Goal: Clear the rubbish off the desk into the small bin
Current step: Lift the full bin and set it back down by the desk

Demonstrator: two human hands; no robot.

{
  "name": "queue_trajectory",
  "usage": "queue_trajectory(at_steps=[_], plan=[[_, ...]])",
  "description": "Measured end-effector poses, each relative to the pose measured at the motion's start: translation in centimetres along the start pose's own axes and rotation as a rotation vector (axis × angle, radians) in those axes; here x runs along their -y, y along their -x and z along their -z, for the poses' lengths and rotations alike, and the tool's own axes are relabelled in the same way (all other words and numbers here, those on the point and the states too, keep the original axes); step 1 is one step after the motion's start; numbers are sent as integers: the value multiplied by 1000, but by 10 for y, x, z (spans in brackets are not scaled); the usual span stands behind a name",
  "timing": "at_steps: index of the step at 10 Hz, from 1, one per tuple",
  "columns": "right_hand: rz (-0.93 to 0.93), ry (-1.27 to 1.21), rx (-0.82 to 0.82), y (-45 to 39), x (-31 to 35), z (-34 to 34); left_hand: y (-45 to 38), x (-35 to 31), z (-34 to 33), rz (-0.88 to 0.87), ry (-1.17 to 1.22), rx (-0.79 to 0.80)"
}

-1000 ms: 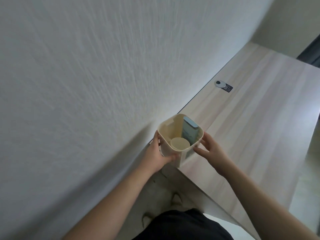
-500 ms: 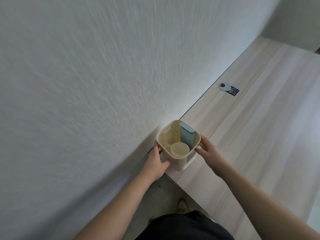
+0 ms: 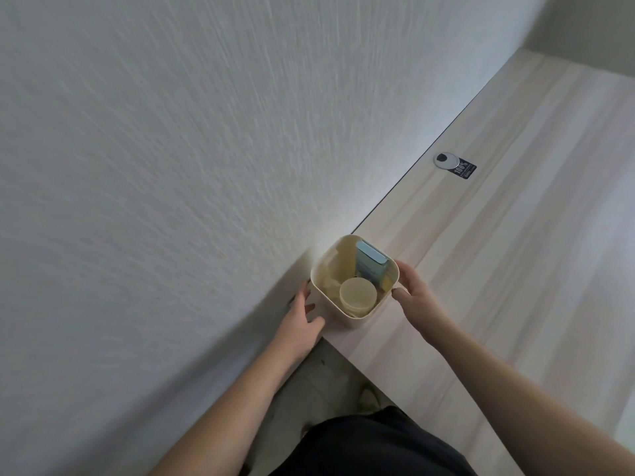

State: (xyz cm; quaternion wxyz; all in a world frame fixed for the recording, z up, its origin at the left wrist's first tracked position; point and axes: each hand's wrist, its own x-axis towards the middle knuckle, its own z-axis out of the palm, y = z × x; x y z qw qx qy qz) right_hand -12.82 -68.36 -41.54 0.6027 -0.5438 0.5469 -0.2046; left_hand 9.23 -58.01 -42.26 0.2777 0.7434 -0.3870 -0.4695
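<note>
The small cream bin (image 3: 343,316) stands on the near left corner of the pale wooden desk (image 3: 515,269), close to the wall. Inside it are a blue-topped carton (image 3: 371,261) standing upright and a cream paper cup (image 3: 357,294). My left hand (image 3: 302,321) is beside the bin's left wall with fingers spread, the thumb near its base. My right hand (image 3: 414,286) holds the bin's right corner, fingers at the rim and thumb on the near wall.
A textured white wall (image 3: 206,166) runs along the desk's left edge. A round metal cable grommet (image 3: 446,160) with a black sticker (image 3: 464,170) lies further back. Below the desk corner are the floor (image 3: 326,383) and my dark-clothed lap.
The bin came down from the air onto the desk corner. My left hand loosened and spread its fingers off the bin's side. The view shifted toward the wall.
</note>
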Motion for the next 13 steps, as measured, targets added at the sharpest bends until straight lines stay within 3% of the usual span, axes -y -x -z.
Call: queue_trajectory(at_steps=[1, 2, 3, 4, 7, 13], plan=[[-139, -28, -109, 0, -10, 1, 8, 2, -4, 121, 417, -64], [-362, -256, -167, 3, -17, -4, 16, -6, -5, 264, 817, -100], [-550, -567, -167, 8, -8, -13, 19, -12, -9, 294, 934, -41], [-567, -686, -139, 7, 0, -21, 17, -21, -14, 288, 965, 30], [-560, -791, -119, -10, 20, -19, 0, -30, -19, 277, 1028, 18], [-559, -687, -101, -35, 39, -27, -5, -30, -8, 290, 970, -67]])
